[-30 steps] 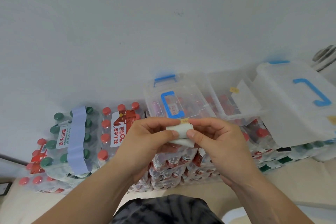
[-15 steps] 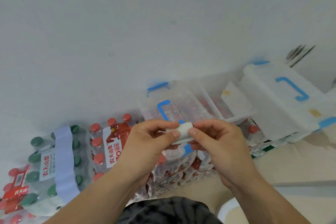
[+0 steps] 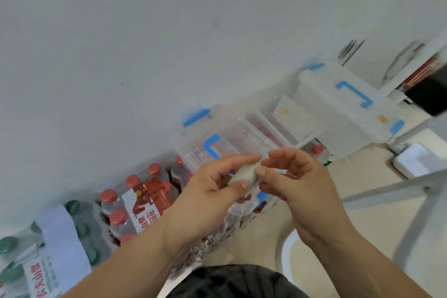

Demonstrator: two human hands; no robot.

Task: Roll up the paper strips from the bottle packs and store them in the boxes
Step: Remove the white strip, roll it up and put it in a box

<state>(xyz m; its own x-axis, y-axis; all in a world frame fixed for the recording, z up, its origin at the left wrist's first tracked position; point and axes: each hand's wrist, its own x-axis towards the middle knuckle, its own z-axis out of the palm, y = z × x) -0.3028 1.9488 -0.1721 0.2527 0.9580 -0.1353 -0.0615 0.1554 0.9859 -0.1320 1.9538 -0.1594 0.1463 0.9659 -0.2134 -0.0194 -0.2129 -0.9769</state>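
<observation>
Landmark = closed box (image 3: pixel 217 138): clear, blue handle, on top of stacked bottle packs against the wall. Far left of the closed box is the green-cap pack (image 3: pixel 83 230), with a pale paper strip (image 3: pixel 58 232) still wrapped over its top. Between that and the closed box is the red-cap pack (image 3: pixel 135 198), red/white label facing up. In front of the closed box, the left hand (image 3: pixel 205 193) reaches in from lower left, fingers part curled, not a fist. Its thumb (image 3: pixel 242 185) presses the near face of the rolled strip (image 3: pixel 244 176) and its index finger (image 3: pixel 239 159) stretches along the far side, so the roll is pinched between them. The rolled strip is a short whitish roll, tilted, held in the air in front of the closed box's handle and touching neither box. The right hand (image 3: pixel 300 184) meets it from the right. Its thumb tip (image 3: pixel 261 172) is on the roll's right end and its index finger (image 3: pixel 278 153) is bent over the top, tip nearly at the left index tip. The other right fingers are loosely curled below and hold nothing visible. Motion blur, so I can't tell whether the right index actually touches the roll. Just right of the closed box is the open box (image 3: pixel 287 116), clear, contents not readable. Further right of the closed box, a white lid (image 3: pixel 338 104) with a blue handle stands tipped up.
</observation>
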